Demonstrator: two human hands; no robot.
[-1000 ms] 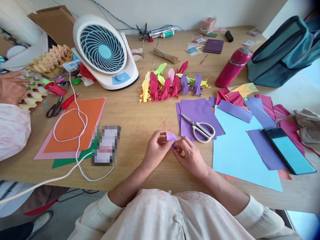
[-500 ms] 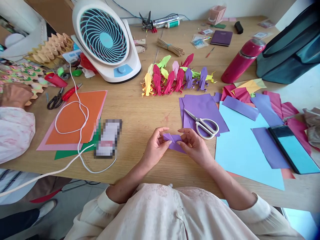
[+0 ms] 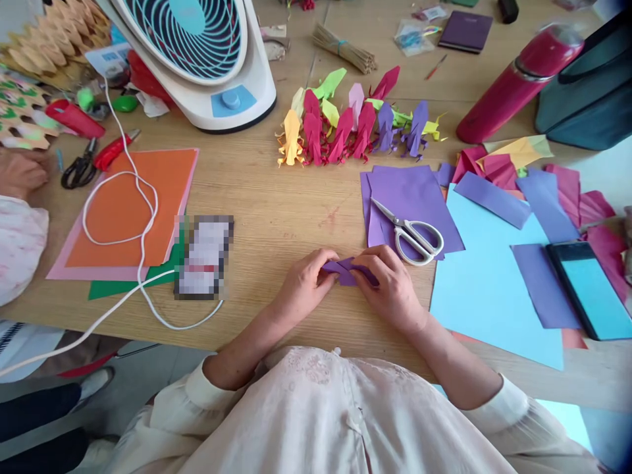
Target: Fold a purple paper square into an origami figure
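While left hand [image 3: 307, 282] pinches purple paper [image 3: 347, 278], right hand [image 3: 394, 289] mirrors it.

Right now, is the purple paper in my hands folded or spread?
Folded: the purple paper shows overlapping layers between left hand and right hand.

Room: a craft workspace, by the look of it; home or studio, I can't tell
Table: one long wooden table [image 3: 257, 197], with another person's hand [image 3: 22, 172] at its left
Paper: orange [image 3: 113, 214], blue [image 3: 484, 296] and purple sheets [image 3: 419, 191], a small folded purple piece [image 3: 347, 276], finished-looking paper figures [image 3: 340, 135]
Tools: white-handled scissors [image 3: 401, 227], black-handled scissors [image 3: 87, 157]
Comforts: desk fan [image 3: 207, 66], red flask [image 3: 518, 85]
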